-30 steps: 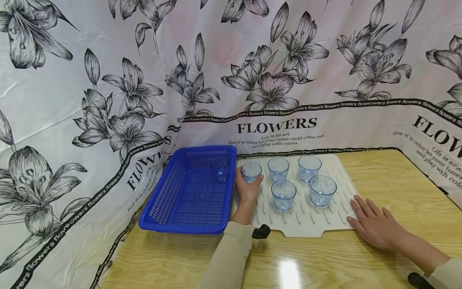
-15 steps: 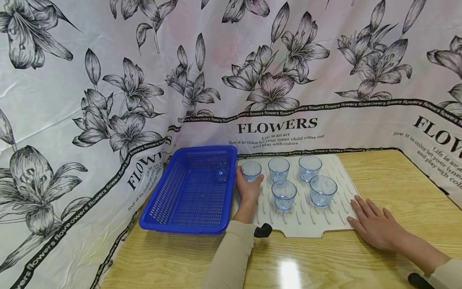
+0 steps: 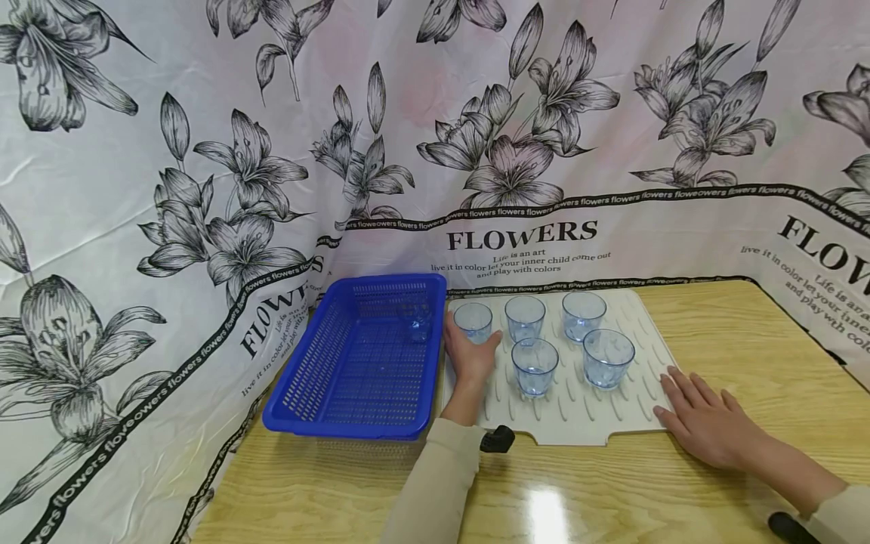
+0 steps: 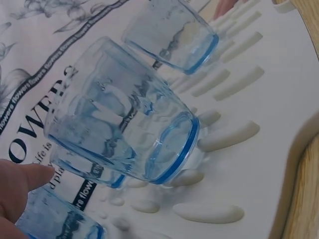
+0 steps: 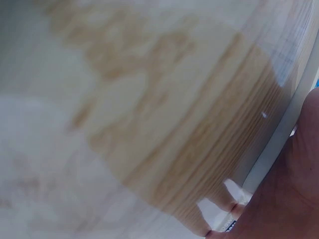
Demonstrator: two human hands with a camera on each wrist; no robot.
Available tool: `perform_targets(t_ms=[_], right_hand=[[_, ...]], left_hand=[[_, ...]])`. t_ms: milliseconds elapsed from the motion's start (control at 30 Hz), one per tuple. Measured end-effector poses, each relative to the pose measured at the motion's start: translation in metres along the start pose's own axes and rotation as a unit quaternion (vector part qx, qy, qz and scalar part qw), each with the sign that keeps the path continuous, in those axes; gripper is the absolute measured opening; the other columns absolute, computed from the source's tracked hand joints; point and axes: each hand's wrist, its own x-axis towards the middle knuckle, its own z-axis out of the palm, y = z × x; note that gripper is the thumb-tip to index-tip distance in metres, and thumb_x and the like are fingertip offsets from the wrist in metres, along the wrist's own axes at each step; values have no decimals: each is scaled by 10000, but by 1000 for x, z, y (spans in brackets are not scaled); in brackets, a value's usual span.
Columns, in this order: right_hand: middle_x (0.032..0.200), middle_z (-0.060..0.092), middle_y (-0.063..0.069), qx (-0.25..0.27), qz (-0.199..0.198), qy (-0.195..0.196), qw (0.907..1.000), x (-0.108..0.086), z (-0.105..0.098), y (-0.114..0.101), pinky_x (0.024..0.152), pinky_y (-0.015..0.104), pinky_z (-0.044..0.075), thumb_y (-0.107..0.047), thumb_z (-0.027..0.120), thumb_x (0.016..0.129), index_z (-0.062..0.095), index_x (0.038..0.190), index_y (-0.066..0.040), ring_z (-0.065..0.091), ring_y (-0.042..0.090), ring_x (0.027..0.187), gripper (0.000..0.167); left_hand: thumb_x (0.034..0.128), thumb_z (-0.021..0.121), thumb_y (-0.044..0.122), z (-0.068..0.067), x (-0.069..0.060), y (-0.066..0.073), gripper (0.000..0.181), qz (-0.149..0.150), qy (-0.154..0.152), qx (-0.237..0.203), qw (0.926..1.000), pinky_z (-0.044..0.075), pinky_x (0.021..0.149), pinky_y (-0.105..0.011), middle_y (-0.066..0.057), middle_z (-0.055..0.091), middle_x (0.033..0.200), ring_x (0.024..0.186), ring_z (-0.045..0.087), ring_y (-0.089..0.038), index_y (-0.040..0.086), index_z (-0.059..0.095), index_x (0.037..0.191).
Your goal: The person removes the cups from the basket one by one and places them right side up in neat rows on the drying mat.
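Observation:
My left hand [image 3: 470, 355] is around the near side of a clear blue glass tumbler [image 3: 473, 321] at the back left of the white draining mat [image 3: 503, 412]. The thumb stands out straight, apart from the tumbler; the other fingers lie along its left side, partly hidden. In the left wrist view, that tumbler [image 4: 57, 216] shows below the thumb [image 4: 40, 175]. My right hand [image 3: 712, 423] lies flat at the mat's right edge, fingers spread, fingertips touching it. Several matching tumblers stand upright on the mat, among them a front-left tumbler [image 3: 535, 369] and a front-right tumbler [image 3: 608, 360].
A blue plastic basket [image 3: 285, 408] stands left of the mat, with blue glassware [image 3: 418, 325] in its back right corner. A flower-printed curtain [image 3: 381, 249] hangs behind and to the left. The wooden table [image 3: 598, 491] extends in front and to the right.
The left thumb has moved off the back-left tumbler to the right, so the hand has loosened. The tumbler stays in place. The right hand has not moved.

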Motion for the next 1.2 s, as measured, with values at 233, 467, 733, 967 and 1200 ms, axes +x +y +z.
perform_targets(t_ms=[233, 467, 733, 967, 1200], right_hand=[[1614, 189, 348, -11, 11, -41, 10000, 1, 0, -1, 1039, 817, 140, -435, 365, 1111, 281, 1543, 126, 184, 621, 1425, 713], [1616, 183, 348, -8, 12, -79, 10000, 2, 0, -1, 1040, 819, 133, -436, 360, 1112, 275, 1544, 129, 175, 622, 1426, 716], [1622, 162, 348, -16, 34, -118, 9999, 2, -2, -1, 1042, 826, 115, -440, 350, 1114, 253, 1549, 131, 149, 616, 1441, 725], [1616, 170, 352, -32, 47, -103, 9999, 3, -4, -1, 1039, 827, 119, -440, 352, 1113, 263, 1543, 137, 158, 621, 1433, 725], [1617, 167, 351, -9, 20, -63, 10000, 3, -3, -1, 1037, 824, 125, -430, 355, 1114, 265, 1544, 134, 162, 622, 1431, 715]], left_hand=[[836, 845, 183, -9, -4, 8, 973, 339, -387, 314, 9982, 243, 1236, -484, -249, 236, 1630, 1522, 233, -391, 4, 254, 1588], [893, 783, 228, -25, -10, 23, 914, 518, -967, 662, 9918, 277, 1211, -538, -262, 200, 1628, 1507, 221, -449, 15, 242, 1597], [914, 764, 328, -46, -15, 43, 875, 923, -1469, 1675, 9705, 305, 1199, -521, -225, 299, 1582, 1487, 292, -386, 45, 287, 1591], [920, 764, 329, -64, -18, 54, 813, 1440, -1683, 2011, 9542, 388, 1118, -546, -197, 368, 1531, 1385, 409, -406, 58, 344, 1561], [926, 760, 309, -82, -13, 63, 774, 1654, -2209, 2293, 9334, 413, 1094, -573, -178, 376, 1545, 1390, 413, -408, 79, 374, 1556]])
